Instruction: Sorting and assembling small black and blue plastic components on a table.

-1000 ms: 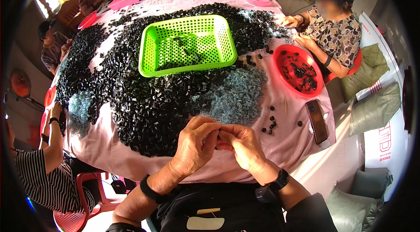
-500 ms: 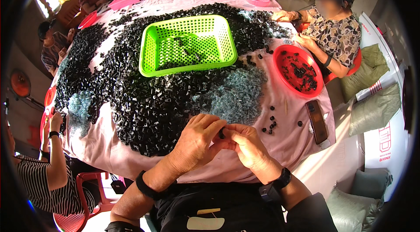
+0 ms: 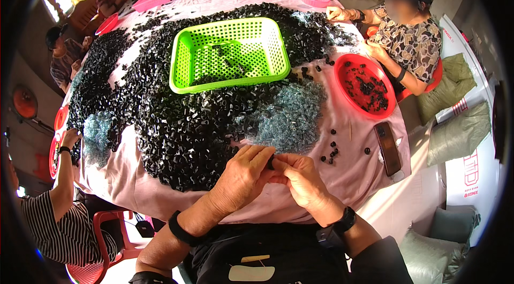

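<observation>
My left hand (image 3: 246, 172) and my right hand (image 3: 297, 177) meet over the near edge of the pink-covered table. Between their pinched fingertips sits a small black plastic part (image 3: 271, 162), mostly covered by the fingers. Just beyond them lies a heap of small clear bluish pieces (image 3: 292, 118). To its left spreads a big pile of small black plastic parts (image 3: 176, 145). A bright green perforated basket (image 3: 230, 87) rests on that pile, with a few black parts inside.
Right of the heap are several loose black parts (image 3: 333, 153), a thin wooden stick (image 3: 350, 130), a phone (image 3: 387, 149) and a red basin (image 3: 342, 94) holding black parts. A co-worker (image 3: 409, 38) sits at the right; another in stripes (image 3: 64, 225) sits at the left.
My joined hands have dropped slightly toward me, still pinching the black part. The right co-worker's hand has shifted a little left over the pile; the striped co-worker's arm has risen.
</observation>
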`<state>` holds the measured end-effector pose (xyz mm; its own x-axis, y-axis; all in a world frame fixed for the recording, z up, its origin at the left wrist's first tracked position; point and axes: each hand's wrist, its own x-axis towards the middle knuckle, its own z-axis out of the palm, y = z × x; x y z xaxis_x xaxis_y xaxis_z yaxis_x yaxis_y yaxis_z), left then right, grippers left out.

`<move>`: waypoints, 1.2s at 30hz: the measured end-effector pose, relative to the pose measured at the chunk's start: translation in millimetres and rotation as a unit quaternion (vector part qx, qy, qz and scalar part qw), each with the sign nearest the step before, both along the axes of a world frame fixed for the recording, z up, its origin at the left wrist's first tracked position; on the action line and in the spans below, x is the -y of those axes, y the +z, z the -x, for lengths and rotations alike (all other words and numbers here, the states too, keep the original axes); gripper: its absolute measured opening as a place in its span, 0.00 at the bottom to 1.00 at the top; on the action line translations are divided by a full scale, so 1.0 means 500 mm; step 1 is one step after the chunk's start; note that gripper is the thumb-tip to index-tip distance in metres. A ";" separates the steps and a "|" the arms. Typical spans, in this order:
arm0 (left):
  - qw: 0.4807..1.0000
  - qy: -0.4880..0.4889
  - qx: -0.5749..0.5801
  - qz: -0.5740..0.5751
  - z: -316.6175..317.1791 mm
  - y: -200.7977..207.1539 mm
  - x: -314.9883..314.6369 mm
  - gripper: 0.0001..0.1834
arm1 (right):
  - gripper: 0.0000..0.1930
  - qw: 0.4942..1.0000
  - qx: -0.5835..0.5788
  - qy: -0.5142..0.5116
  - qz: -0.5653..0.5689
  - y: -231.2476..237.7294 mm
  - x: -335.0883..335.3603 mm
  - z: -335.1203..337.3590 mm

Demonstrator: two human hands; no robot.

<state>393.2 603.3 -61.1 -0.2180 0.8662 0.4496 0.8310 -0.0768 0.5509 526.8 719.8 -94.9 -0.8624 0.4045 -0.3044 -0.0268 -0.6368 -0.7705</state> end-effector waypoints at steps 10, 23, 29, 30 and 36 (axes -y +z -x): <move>1.000 0.001 -0.014 -0.016 -0.006 0.003 0.003 0.23 | 0.11 1.000 0.018 0.005 -0.018 0.009 0.003 0.003; 0.999 0.014 -0.017 -0.039 -0.014 0.002 0.003 0.22 | 0.13 0.998 -0.010 -0.013 -0.063 0.004 0.014 0.001; 1.000 0.017 -0.017 -0.017 -0.015 0.001 0.005 0.20 | 0.12 0.997 0.020 0.030 -0.073 0.000 -0.002 -0.007; 1.000 0.020 -0.010 -0.007 -0.014 0.004 0.003 0.19 | 0.13 0.997 0.019 0.040 -0.065 -0.002 -0.006 -0.009; 0.996 0.030 0.042 0.079 0.045 0.000 -0.015 0.17 | 0.16 0.998 0.067 -0.005 -0.009 0.005 -0.022 -0.026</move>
